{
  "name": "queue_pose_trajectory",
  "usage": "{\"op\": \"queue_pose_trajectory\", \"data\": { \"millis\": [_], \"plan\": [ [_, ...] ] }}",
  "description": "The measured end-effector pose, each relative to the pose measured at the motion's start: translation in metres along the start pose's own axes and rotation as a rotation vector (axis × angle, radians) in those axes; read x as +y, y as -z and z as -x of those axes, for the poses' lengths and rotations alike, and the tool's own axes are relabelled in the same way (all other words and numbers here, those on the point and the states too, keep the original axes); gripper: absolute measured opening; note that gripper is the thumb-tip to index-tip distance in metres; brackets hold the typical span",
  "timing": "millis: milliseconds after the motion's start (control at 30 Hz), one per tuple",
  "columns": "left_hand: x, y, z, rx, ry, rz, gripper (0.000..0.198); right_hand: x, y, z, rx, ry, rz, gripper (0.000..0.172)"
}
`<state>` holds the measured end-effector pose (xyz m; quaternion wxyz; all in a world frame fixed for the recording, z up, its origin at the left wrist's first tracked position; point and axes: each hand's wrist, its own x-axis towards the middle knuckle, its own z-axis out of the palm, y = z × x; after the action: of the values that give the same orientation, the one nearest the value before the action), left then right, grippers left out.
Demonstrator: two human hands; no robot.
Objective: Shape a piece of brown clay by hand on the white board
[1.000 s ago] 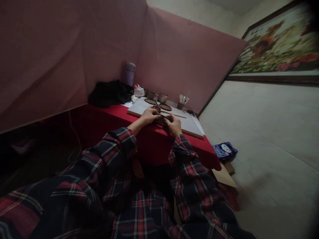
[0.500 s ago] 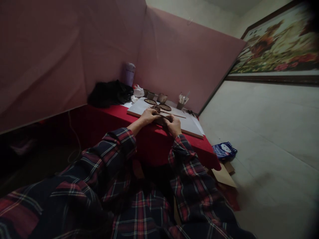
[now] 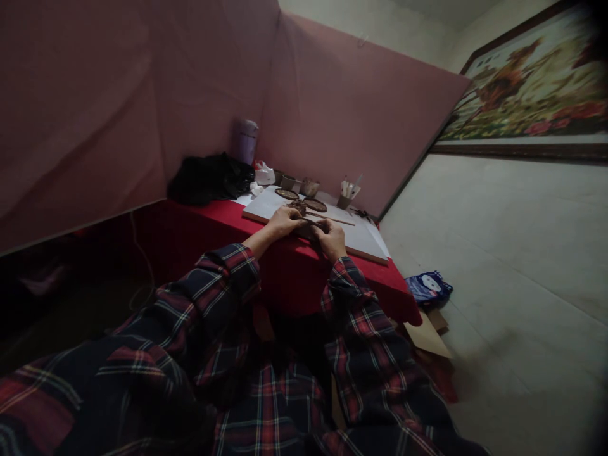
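Note:
Between my two hands, over the front edge of a white board [image 3: 363, 239], is a thin dark brown strip [image 3: 311, 221] that looks like clay. My left hand [image 3: 284, 223] pinches its left end, fingers closed. At the other end, my right hand [image 3: 331, 238] grips it with thumb and fingers together. Just beyond my left hand sits a rough brown lump [image 3: 297, 206]. A long thin brown strip or stick [image 3: 339, 220] lies on the board to the right. Farther back are two flat round brown pieces, one left [image 3: 287, 194] and one right [image 3: 315, 204].
Small tubs [image 3: 310, 187] and a holder of white-handled tools [image 3: 349, 191] stand at the back. A black bag [image 3: 211, 179] and a purple bottle [image 3: 247, 142] are on the left of the red-covered table [image 3: 294, 278]. A blue packet [image 3: 429, 287] lies beyond the right edge.

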<state>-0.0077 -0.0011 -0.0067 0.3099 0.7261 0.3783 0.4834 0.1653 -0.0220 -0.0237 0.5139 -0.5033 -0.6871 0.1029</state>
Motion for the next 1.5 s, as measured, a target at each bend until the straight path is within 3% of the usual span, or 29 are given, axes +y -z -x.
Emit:
{"op": "queue_pose_trajectory", "data": {
  "millis": [1500],
  "plan": [
    [-0.0024, 0.0, -0.0014, -0.001, -0.013, -0.054, 0.024, -0.005, 0.0016, 0.0015, -0.006, -0.007, -0.011, 0.022]
  ]
}}
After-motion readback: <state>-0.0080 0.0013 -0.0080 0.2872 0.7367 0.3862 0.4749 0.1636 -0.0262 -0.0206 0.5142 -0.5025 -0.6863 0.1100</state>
